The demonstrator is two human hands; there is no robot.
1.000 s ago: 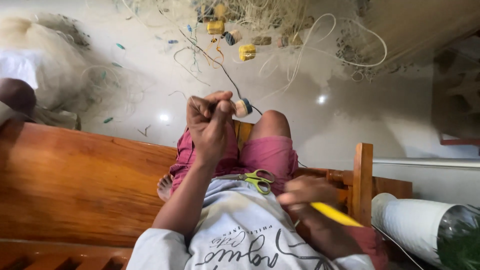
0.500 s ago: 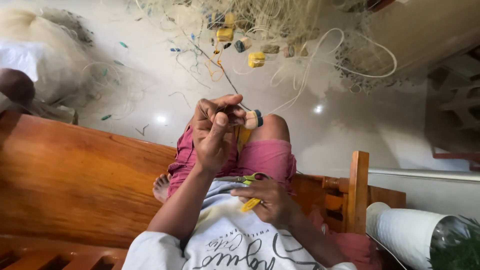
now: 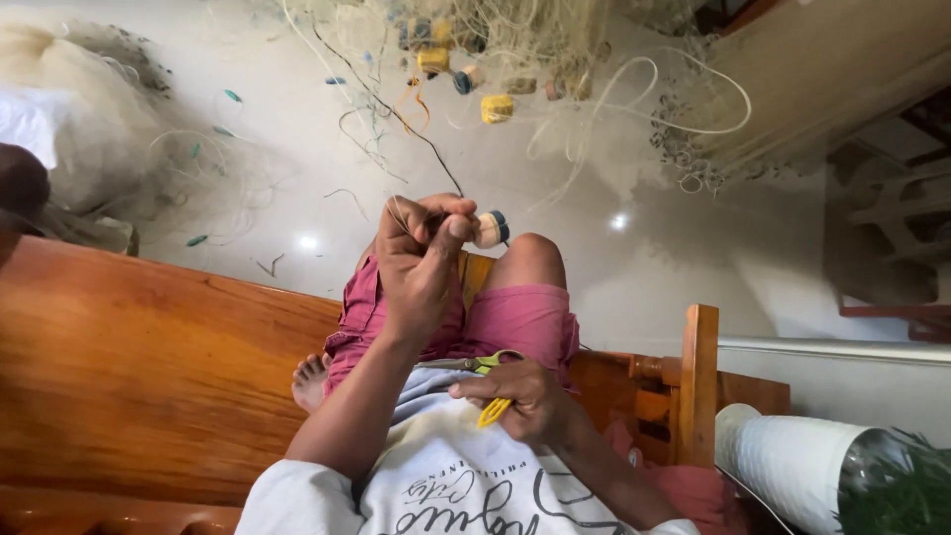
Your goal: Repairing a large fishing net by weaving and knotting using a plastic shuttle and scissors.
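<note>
Left hand [image 3: 421, 260]: raised in front of the knees, forearm running up from lower left, wrist bent a bit, back of hand twd camera.
Left fingers [image 3: 448, 210]: curled tight, thumb & forefinger pinched shut on a thin dark line [image 3: 416, 139] that runs up and away to the net pile.
Float [image 3: 490, 229]: small round, cream w/ blue edge, just beside the left fingertips on their right; touching or not, can't tell.
Right hand [image 3: 525, 401]: low, at the lap/shirt hem, forearm coming in from lower right, knuckles up.
Right fingers [image 3: 495, 388]: closed around a yellow net needle [image 3: 492, 412], its tip pointing down-left out of the fist.
Scissors [image 3: 474, 364]: yellow-green handles, lying on the lap just above the right hand, blades pointing left; touching the hand or not, can't tell.
Shorts [image 3: 520, 322]: pink, knees bent up, bare foot [image 3: 309, 378] tucked at left.
Bench [image 3: 139, 367]: brown wood, person seated on it, armrest post at right.
Fishing net [image 3: 525, 50]: pale heap on the floor [image 3: 614, 267] at top, w/ yellow and blue floats and white cord loops in it; well apart from both hands, joined only by the line.
More net [image 3: 89, 149]: pale mound at upper left on the floor.
White roll [image 3: 792, 466]: lower right, beside a green plant.
</note>
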